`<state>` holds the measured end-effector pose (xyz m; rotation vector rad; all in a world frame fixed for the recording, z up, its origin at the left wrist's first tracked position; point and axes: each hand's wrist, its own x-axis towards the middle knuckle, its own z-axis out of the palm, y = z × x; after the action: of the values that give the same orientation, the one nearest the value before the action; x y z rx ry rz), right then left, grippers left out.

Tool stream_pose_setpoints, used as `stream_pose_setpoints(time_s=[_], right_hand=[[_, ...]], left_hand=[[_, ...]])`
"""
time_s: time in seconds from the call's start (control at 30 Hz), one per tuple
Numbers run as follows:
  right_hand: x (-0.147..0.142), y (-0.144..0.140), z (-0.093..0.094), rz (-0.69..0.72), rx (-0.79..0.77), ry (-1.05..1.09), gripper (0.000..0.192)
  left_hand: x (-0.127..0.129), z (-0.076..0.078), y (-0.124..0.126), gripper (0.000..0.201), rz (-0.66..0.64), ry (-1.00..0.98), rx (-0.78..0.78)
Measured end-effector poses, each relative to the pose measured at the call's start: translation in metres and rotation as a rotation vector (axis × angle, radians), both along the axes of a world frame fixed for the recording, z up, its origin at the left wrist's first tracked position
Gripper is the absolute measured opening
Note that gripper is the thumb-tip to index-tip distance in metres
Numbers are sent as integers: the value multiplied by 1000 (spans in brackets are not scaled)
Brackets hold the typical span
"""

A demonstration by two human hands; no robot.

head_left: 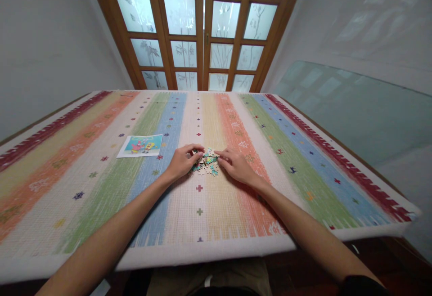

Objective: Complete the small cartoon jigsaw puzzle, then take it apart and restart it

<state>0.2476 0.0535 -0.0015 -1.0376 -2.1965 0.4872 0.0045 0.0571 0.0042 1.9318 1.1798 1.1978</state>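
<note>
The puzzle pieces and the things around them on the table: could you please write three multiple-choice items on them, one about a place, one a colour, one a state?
1. Where does the picture card lie?
A. left of the left hand
B. right of the right hand
C. under the pieces

2. What colour is the stripe under the card's right edge?
A. red
B. blue
C. black

3. How are the puzzle pieces?
A. joined into a finished picture
B. in a loose heap
C. stacked in a box

Answers:
1 A, the card sits beyond the left hand, away from the right hand.
2 B, a blue stripe of the striped cloth runs there.
3 B, they lie jumbled between both hands.
</note>
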Motion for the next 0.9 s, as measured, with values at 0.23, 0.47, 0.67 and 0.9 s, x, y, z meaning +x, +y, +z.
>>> stream_pose_setpoints(time_s=[0.23,0.47,0.67,0.9], right_hand=[[44,12,14,178,-56,-187,31],[48,14,10,228,-163,-188,6],[33,10,7,175,-117,-154,8],[48,14,14,225,-207,-216,26]], left_hand=[[-26,-4,3,74,-280,329,55],[-10,-15,-1,40,-347,293,59],[-6,-14,2,34,-243,169,66],[-10,-13,1,43,-211,206,60]])
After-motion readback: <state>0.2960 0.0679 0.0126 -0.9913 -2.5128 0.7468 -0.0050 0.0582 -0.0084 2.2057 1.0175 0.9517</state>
